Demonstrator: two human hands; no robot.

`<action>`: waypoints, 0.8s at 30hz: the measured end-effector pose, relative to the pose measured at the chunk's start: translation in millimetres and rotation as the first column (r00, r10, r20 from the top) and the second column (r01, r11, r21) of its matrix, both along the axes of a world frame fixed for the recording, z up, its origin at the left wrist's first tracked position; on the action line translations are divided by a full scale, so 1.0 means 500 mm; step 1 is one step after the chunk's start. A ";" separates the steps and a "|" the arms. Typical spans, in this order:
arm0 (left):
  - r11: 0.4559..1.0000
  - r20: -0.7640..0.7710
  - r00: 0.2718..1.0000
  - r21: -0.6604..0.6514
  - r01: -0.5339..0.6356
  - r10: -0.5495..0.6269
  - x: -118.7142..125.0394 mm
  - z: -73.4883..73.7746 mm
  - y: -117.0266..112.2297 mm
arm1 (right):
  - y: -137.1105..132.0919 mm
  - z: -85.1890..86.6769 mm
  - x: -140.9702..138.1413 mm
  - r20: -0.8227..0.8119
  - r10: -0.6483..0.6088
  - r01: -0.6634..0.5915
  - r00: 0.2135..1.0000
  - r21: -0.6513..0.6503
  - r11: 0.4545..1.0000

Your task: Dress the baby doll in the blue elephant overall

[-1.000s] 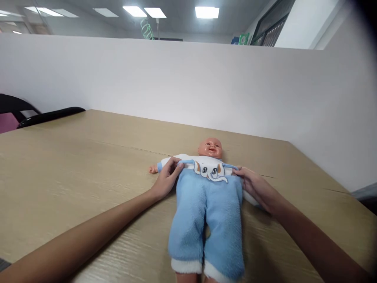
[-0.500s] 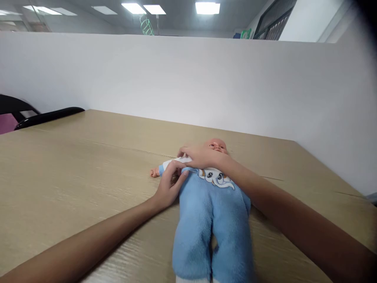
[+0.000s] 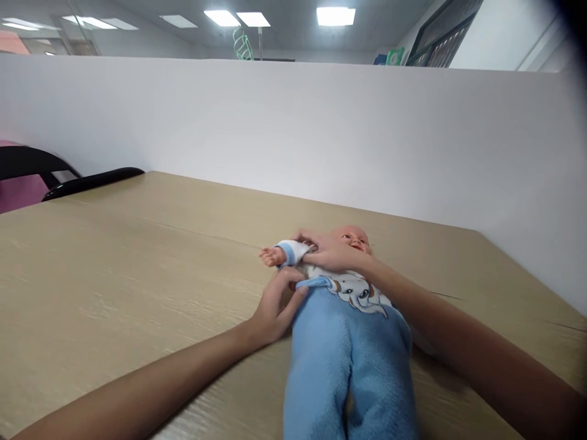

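A baby doll (image 3: 355, 237) lies on its back on the table, its head toward the far side. It wears fuzzy light blue overalls (image 3: 342, 354) with an elephant face on the bib, over a white top with blue cuffs. My left hand (image 3: 277, 305) pinches the side edge of the overalls near the bib, pulling the blue edge outward. Across the doll's chest reaches my right hand (image 3: 328, 249), its fingers closed on the doll's white sleeve (image 3: 295, 249) at the upper arm. The doll's small hand (image 3: 272, 256) points left. The doll's feet are out of view.
The wooden table (image 3: 137, 275) spreads to both sides, with thin seams in its top. A white partition (image 3: 284, 122) rises behind it. A black chair (image 3: 92, 181) stands at the far left, beside something pink.
The doll's arm has been lifted and bent upward, off the tabletop. The blue edge in my left hand is drawn out further. The view has shifted slightly left.
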State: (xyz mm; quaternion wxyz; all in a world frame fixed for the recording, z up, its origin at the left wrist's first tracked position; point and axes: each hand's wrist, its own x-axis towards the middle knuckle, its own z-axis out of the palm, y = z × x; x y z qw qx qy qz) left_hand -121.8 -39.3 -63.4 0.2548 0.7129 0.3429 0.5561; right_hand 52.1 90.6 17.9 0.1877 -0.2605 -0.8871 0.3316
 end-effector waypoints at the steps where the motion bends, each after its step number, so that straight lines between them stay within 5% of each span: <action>1: 0.999 -0.036 0.999 0.049 -0.011 0.013 -0.003 -0.004 -0.002 | 0.002 -0.003 0.012 -0.063 0.010 -0.015 0.998 -0.082 0.997; 4: 0.971 -0.129 0.986 0.230 -0.070 0.102 -0.013 -0.020 -0.006 | 0.001 -0.011 0.034 -0.134 0.018 -0.046 0.991 -0.212 0.976; 7: 0.922 -0.105 0.979 0.367 -0.124 0.173 -0.017 -0.038 -0.005 | -0.011 -0.013 0.037 -0.114 0.001 -0.018 0.993 -0.145 0.989; 9: 0.923 -0.030 0.993 0.372 -0.094 0.113 -0.014 -0.046 -0.002 | -0.024 -0.010 0.035 -0.103 0.018 -0.025 0.995 -0.068 0.997; 12: 0.965 0.104 0.994 0.254 -0.066 0.041 -0.004 -0.048 0.004 | -0.051 0.000 0.037 -0.098 0.043 -0.039 0.994 0.039 0.998; 15: 0.991 0.236 0.964 0.012 -0.131 0.124 0.009 -0.034 0.007 | -0.086 0.016 0.047 -0.086 -0.039 0.042 0.996 0.032 0.999; 19: 0.941 0.363 0.907 -0.327 -0.091 0.214 0.017 -0.013 0.007 | -0.134 0.032 0.065 0.040 -0.225 0.226 0.974 -0.015 0.974; 24: 0.885 0.430 0.861 -0.463 -0.048 0.272 0.014 -0.023 0.017 | -0.163 0.009 0.070 0.077 -0.313 0.307 0.947 0.084 0.948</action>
